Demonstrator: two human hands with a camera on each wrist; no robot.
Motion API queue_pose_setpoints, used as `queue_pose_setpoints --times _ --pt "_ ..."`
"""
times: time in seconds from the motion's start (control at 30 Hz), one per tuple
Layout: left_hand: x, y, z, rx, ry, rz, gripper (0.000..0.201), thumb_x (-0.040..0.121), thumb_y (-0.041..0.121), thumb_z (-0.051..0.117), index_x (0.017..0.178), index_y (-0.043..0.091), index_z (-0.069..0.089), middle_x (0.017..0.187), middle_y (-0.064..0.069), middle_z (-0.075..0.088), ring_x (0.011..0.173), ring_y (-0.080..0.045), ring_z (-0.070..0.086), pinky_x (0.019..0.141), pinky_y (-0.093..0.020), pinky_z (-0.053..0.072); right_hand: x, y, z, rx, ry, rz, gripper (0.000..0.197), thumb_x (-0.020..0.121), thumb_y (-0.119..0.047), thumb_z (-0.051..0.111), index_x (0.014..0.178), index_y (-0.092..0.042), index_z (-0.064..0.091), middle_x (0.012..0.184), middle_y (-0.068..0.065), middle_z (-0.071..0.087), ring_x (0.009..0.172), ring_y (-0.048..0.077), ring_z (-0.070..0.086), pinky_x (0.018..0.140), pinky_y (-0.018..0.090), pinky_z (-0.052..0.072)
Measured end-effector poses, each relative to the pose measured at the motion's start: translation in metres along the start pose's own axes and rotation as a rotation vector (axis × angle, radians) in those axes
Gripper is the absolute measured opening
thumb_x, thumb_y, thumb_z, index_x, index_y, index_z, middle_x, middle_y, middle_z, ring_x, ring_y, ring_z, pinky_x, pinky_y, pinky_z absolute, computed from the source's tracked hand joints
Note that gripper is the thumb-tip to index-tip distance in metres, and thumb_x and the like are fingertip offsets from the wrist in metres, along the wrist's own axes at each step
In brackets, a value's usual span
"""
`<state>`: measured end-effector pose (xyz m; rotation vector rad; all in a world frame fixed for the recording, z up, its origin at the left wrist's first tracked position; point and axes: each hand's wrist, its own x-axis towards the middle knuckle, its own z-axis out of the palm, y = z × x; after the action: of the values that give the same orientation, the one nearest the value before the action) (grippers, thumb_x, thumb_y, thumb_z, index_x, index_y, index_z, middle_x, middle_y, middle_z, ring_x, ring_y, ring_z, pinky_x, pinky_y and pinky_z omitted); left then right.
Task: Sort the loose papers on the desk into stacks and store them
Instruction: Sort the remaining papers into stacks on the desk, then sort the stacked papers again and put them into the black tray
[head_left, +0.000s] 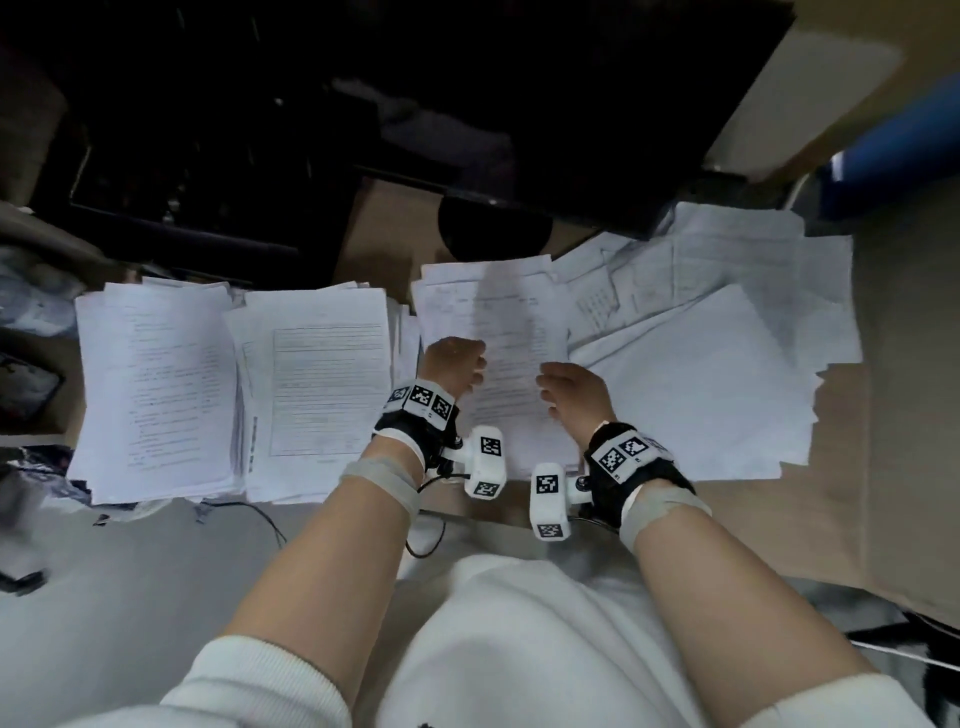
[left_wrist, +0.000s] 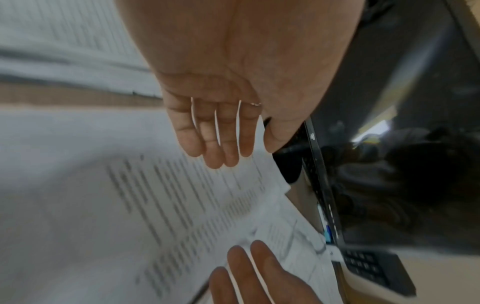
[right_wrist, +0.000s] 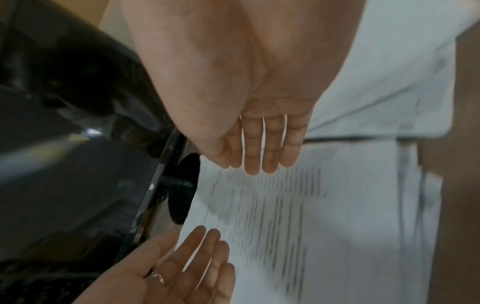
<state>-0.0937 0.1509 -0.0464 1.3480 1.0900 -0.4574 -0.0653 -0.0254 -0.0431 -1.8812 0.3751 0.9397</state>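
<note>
Two stacks (head_left: 156, 389) sit squared at left; I hover both slack, empty grips, left hand (head_left: 454, 364) and right hand (head_left: 571, 392), over the middle pile (head_left: 493, 312); loose sheets (head_left: 727, 322) remain right.

White ribbed sleeves (head_left: 249, 680), black wrist straps (head_left: 415, 423) with checkered tags, a finger ring (right_wrist: 158, 278)

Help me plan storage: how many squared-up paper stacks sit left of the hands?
2: one stack at the desk's far left, one right beside it, next to the left hand. Sheets on the right lie loose; more may be buried.
</note>
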Motion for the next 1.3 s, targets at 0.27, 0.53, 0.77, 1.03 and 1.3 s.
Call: queue_pose_setpoints --times 0.27,0.53,0.77,1.03,1.3 --pt "-0.023 -0.003 0.168 0.194 0.034 0.085 0.037 0.093 0.024 0.066 0.127 0.010 0.063 0.122 -0.014 0.065 0.112 -0.028 0.061 0.091 -0.029 0.046 0.016 0.052 -0.171 -0.046 0.182 0.240 0.065 0.093 -0.026 0.061 0.149 -0.010 0.031 0.150 0.015 0.041 0.130 0.033 0.047 0.101 0.037 0.038" --pt "-0.015 -0.017 0.239 0.453 0.062 -0.059 0.089 0.086 0.042 0.071 0.156 0.015 0.025 0.162 -0.006 0.016 0.149 -0.025 0.022 0.116 -0.035 0.026 0.042 0.084 -0.229 -0.057 0.308 0.496 0.077 0.087 -0.027 0.065 0.146 -0.002 0.021 0.142 0.022 0.042 0.117 0.040 0.053 0.078 0.040 0.044" --pt "-0.004 0.003 0.273 0.121 0.017 -0.072 0.087 0.081 0.028 0.077 0.151 0.008 0.031 0.150 -0.015 0.040 0.132 -0.032 0.047 0.111 -0.042 0.041 0.046 0.079 -0.260 -0.071 0.356 0.591 0.070 0.088 -0.035 0.065 0.138 0.004 0.038 0.131 0.015 0.053 0.111 0.034 0.056 0.086 0.043 0.047" --pt "0.021 0.022 0.261 0.375 0.102 0.015 0.095 0.067 0.047 0.070 0.152 0.018 0.037 0.151 -0.014 0.040 0.135 -0.036 0.044 0.111 -0.047 0.040 0.063 0.086 -0.274 -0.034 0.385 0.631 0.080 0.066 -0.070 0.063 0.111 -0.004 0.064 0.100 0.012 0.070 0.080 0.030 0.067 0.071 0.037 0.056" --pt "0.004 0.021 0.267 0.594 0.151 -0.035 0.048 0.086 0.021 0.061 0.133 0.010 0.058 0.133 -0.014 0.057 0.115 -0.036 0.059 0.093 -0.034 0.049 0.072 0.064 -0.280 0.140 0.400 0.526 0.049 0.096 -0.012 0.055 0.142 -0.001 0.042 0.128 0.012 0.057 0.110 0.031 0.060 0.080 0.031 0.047"
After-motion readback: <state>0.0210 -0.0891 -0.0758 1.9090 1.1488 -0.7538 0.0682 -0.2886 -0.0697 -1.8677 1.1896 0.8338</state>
